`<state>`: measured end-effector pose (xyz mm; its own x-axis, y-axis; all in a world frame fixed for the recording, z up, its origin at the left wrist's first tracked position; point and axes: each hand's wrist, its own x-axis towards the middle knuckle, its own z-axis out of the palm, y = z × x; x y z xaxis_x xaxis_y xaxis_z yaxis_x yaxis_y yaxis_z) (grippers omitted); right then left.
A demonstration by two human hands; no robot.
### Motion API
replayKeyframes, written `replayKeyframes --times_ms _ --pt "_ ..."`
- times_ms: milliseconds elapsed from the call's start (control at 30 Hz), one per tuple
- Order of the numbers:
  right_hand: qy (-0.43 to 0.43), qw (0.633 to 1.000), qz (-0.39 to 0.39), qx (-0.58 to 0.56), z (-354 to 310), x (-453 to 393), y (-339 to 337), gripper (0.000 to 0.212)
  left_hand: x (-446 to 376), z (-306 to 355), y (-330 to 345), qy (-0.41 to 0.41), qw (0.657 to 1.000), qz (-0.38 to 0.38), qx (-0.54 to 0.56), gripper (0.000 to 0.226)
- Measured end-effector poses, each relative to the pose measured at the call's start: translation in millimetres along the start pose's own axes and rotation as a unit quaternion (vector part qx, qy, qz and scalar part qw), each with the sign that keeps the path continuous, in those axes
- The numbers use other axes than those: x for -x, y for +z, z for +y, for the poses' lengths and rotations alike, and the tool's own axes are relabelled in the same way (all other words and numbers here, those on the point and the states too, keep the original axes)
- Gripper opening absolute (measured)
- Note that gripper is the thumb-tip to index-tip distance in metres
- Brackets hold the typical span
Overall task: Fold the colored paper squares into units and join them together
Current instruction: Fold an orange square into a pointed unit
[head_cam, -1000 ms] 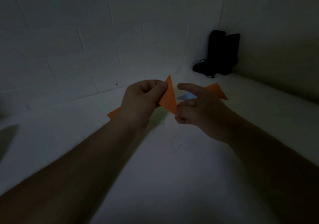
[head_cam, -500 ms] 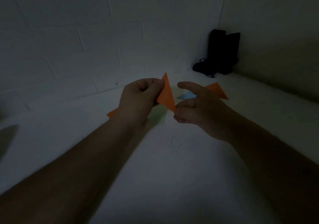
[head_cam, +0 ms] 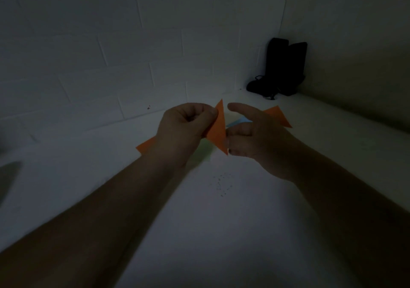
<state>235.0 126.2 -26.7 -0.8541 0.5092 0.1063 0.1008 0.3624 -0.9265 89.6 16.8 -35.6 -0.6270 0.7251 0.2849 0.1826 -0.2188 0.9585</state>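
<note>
A: What are the hands doing?

B: Both are raised over the white table (head_cam: 199, 232). The left hand (head_cam: 182, 130) is curled, thumb and fingers pinching the folded orange paper unit (head_cam: 218, 130), which stands on edge as a tall narrow triangle between the two hands.

A: And the right one?

B: The right hand (head_cam: 250, 137) has its lower fingers curled against the unit's lower right edge and seems to pinch it near the bottom point; the thumb stretches out above, apart from the paper. In this dim light I can't tell how firm that grip is.

A: Any other paper?

B: An orange tip (head_cam: 146, 146) pokes out below the left wrist, and another orange triangle (head_cam: 277, 117) shows beyond the right hand; whether either is held or lying on the table I can't tell. A light blue sheet (head_cam: 238, 122) and a pale green sheet (head_cam: 206, 152) lie on the table beneath the hands.

A: Anything behind?

B: A dark object (head_cam: 281, 68) stands in the corner against the white brick wall (head_cam: 111, 54)
</note>
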Motion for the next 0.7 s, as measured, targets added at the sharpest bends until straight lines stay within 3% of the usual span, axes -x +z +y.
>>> replayKeyframes --times_ms 133,700 --pt "-0.017 0.997 0.068 -0.034 4.6 -3.3 -1.7 0.068 0.5 -2.6 2.1 0.006 1.000 -0.018 -0.011 0.014" --pt "-0.015 0.984 0.084 -0.159 3.4 -7.3 -2.6 0.073 4.6 -3.5 6.0 0.025 0.996 -0.057 -0.063 0.013"
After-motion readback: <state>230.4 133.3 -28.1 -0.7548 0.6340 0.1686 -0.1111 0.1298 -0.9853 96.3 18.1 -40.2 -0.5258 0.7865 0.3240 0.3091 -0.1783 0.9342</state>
